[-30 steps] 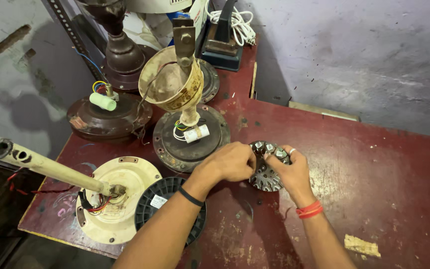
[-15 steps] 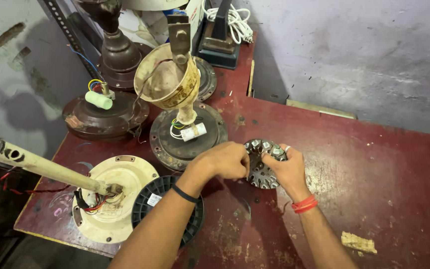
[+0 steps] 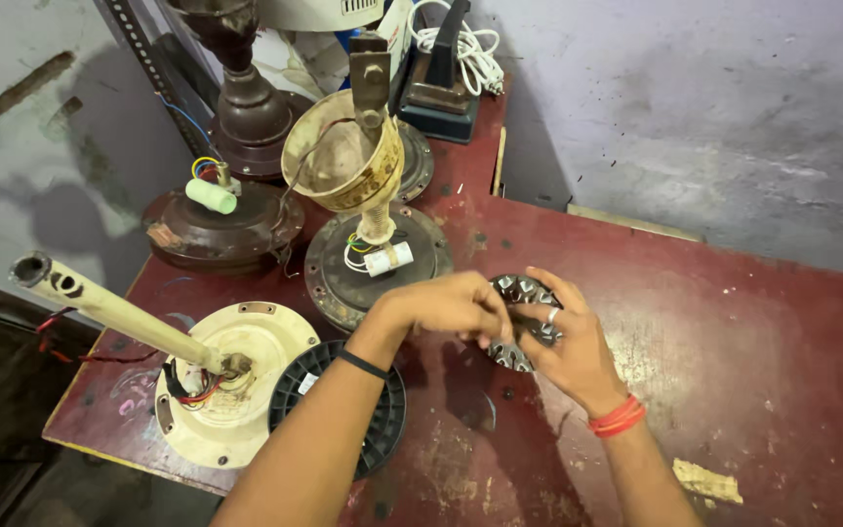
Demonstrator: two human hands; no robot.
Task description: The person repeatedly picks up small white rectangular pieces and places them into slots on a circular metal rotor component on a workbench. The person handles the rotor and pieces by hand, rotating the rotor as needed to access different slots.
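A: Anything different from a second ago?

B: Barely. Both hands stay on the round metal stator [image 3: 519, 317], lifted just above the red desk [image 3: 734, 322]. Left hand [image 3: 451, 304] pinches its near edge, right hand [image 3: 570, 344] cups it from behind. They've drifted slightly; looks like fiddling continues.

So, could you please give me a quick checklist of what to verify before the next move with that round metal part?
1. Both hands on the part: left hand and right hand grip the round slotted metal part. Ok.
2. Part lifted off the red table: cannot tell.
3. Bare table to the right of the hands: ok.
4. Nearest neighbour, the dark fan motor with the white capacitor, apart from the hands: ok.
5. Left forearm over the black vented disc: not ok, close.
6. Part's underside: cannot tell.
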